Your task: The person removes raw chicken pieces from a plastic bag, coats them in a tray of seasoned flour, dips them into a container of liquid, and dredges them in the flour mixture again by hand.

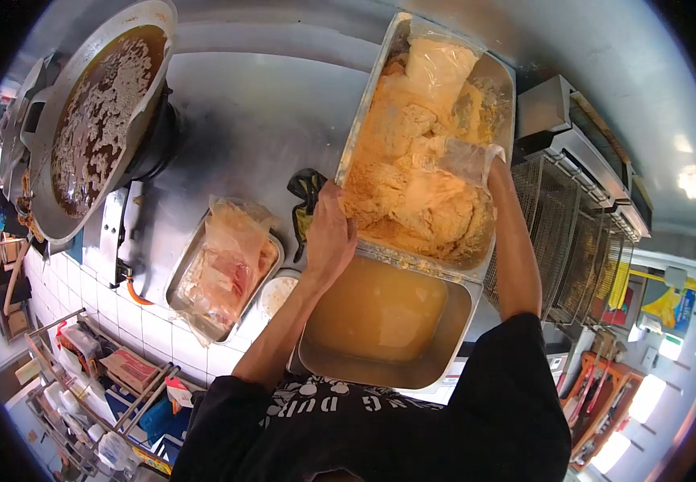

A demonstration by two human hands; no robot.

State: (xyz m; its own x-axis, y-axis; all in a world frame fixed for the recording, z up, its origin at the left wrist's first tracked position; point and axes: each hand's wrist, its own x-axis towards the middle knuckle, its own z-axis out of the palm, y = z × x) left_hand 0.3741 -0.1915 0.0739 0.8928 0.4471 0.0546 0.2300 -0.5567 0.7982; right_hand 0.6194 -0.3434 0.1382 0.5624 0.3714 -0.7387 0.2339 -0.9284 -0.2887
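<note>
A deep metal tray (349, 153) holds orange-yellow breading flour (388, 136) with coated lumps, probably chicken pieces (444, 205), half buried in it. My right hand (468, 161), in a clear plastic glove, reaches in from the right side. Flour covers its fingers, so their grip is hidden. At the left rim of this tray, my bare left hand (333, 231) is closed over the edge. A clear plastic bag of flour (440, 71) lies at the tray's far end. Directly in front of me stands a second metal pan (308, 353) of cloudy yellowish liquid (380, 309).
At the left is a large pan (42, 173) of dark oil with foam. A smaller tray (173, 293) holds raw meat (227, 273) in plastic. Beside my left hand lies a black-and-yellow object (303, 210). Wire fryer baskets (553, 233) stand at the right.
</note>
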